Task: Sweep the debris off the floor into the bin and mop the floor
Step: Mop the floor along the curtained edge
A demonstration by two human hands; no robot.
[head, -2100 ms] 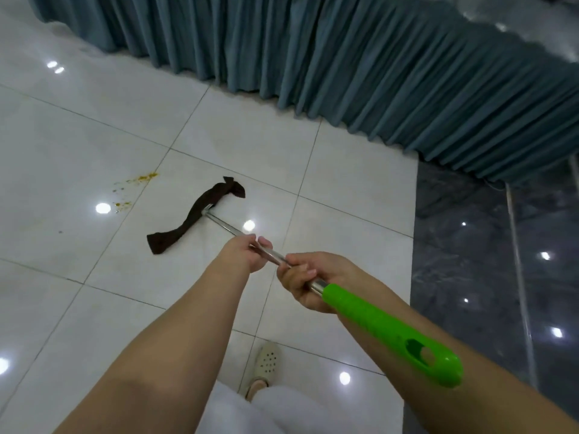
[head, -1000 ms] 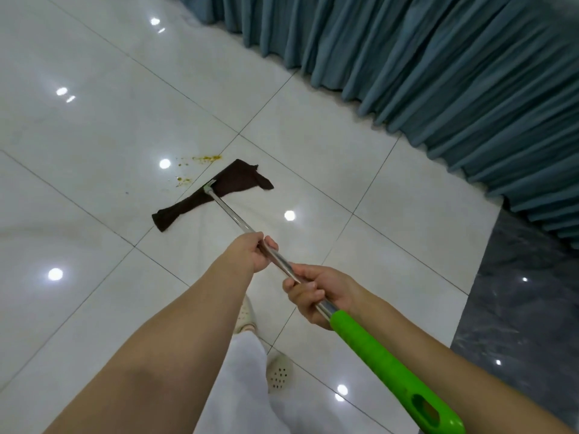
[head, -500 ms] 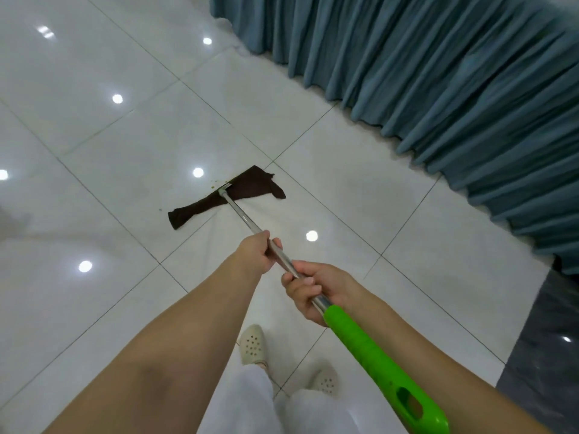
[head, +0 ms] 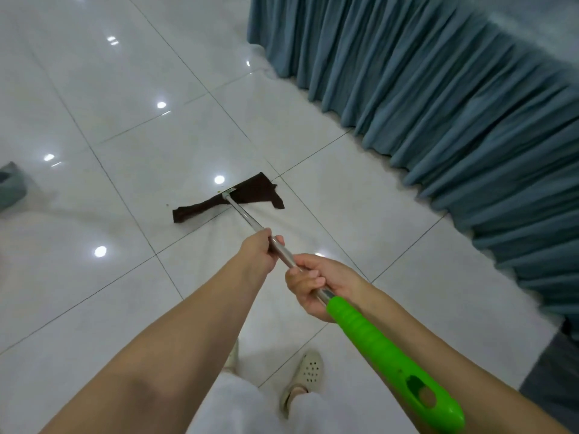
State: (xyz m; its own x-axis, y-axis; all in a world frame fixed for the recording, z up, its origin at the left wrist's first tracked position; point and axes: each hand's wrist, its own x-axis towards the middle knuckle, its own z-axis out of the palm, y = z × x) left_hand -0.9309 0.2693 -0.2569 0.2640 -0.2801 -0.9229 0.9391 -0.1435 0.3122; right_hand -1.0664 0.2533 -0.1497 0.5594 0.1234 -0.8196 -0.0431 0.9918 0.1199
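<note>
Head view shows a glossy white tile floor (head: 94,89) beside a teal curtain (head: 438,104); left hand (head: 257,252) and right hand (head: 316,283) both grip the mop (head: 247,214) pole.

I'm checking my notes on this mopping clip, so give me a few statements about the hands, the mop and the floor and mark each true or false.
1. Both hands grip the mop's metal pole. True: left hand, right hand.
2. The right hand holds the green handle. False: it grips the metal just above it.
3. The brown mop cloth lies on the white tile floor. True.
4. The cloth touches the blue curtain. False: bare tiles separate them.
</note>
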